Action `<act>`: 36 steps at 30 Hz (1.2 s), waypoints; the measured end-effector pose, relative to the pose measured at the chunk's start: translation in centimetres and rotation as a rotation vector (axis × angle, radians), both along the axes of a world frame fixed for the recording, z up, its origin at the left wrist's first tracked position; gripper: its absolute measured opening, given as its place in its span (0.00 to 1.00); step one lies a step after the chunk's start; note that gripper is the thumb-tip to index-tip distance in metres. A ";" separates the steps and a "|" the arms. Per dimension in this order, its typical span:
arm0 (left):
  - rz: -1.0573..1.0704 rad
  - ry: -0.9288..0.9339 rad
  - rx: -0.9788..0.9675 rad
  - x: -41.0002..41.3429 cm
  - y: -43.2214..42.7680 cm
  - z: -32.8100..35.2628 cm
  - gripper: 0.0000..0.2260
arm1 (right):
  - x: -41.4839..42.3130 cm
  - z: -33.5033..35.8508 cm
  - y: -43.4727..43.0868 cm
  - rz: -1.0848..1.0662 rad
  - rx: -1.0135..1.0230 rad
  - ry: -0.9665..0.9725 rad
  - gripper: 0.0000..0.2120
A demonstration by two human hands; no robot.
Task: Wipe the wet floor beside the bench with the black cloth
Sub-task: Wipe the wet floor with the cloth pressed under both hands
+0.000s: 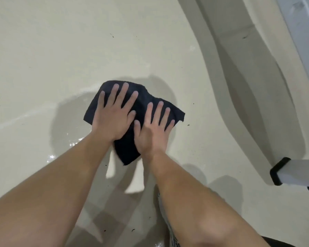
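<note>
A black cloth (127, 148) lies spread flat on the cream floor (52, 59) in the middle of the view. My left hand (112, 114) presses on its left part with fingers straight and spread. My right hand (154, 128) presses on its right part, fingers straight too, thumb close to the left hand. Wet glints and a faint streak (73, 141) show on the floor left of the cloth. The bench's white leg with a black end cap (282, 172) reaches in from the right edge.
A white frame part (305, 32) runs down the top right corner, with its long shadow across the floor beside it. Small dark specks dot the floor. Patterned shorts (171, 234) show between my forearms at the bottom.
</note>
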State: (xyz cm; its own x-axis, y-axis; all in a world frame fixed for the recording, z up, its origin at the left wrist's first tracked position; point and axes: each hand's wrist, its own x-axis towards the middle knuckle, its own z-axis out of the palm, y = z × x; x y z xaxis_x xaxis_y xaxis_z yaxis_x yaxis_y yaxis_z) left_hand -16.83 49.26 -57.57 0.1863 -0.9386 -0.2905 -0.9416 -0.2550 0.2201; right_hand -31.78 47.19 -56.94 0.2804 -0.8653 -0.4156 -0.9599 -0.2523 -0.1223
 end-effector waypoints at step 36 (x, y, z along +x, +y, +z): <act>1.271 -0.033 0.129 5.1 35.4 0.7 0.30 | 18.2 0.1 23.7 1.218 0.058 -0.016 0.36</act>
State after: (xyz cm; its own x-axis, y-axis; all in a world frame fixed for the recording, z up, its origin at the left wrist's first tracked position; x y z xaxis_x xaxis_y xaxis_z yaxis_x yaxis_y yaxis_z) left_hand -11.69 84.66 -56.88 0.9370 -0.0611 -0.3439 -0.0253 -0.9939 0.1078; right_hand -13.60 70.87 -56.85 0.9009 -0.0128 -0.4339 -0.0974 -0.9800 -0.1734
